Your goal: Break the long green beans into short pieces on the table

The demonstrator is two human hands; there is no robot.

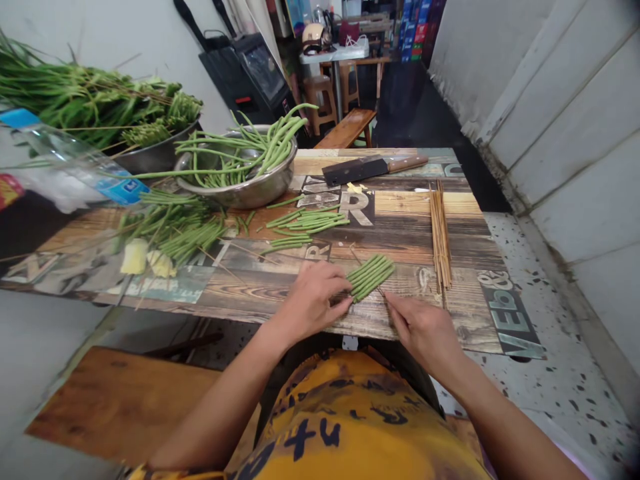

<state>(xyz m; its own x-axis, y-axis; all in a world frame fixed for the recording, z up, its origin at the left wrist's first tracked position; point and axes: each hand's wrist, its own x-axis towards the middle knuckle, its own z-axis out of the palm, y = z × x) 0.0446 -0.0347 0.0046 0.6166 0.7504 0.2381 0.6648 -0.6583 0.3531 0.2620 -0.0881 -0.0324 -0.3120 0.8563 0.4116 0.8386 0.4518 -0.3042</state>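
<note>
A flat row of cut green beans [371,275] lies side by side near the table's front edge. My left hand [316,299] grips the left end of this row, fingers and thumb closed on the beans. At the row's lower right, my right hand [423,328] pinches a thin skewer [381,291] that meets the beans. Beyond my hands, more cut green beans [313,221] lie loose on the table. To the left rests a heap of skewered bean pieces [185,233]. A bundle of bamboo skewers [440,240] lies right of my right hand.
A cleaver [375,168] lies at the table's [480,313] far side. Left of it stands a metal bowl [245,193] of long beans. A basin [150,157] of leafy greens and a plastic bottle [75,157] are farther left. A wooden bench [125,400] stands below left.
</note>
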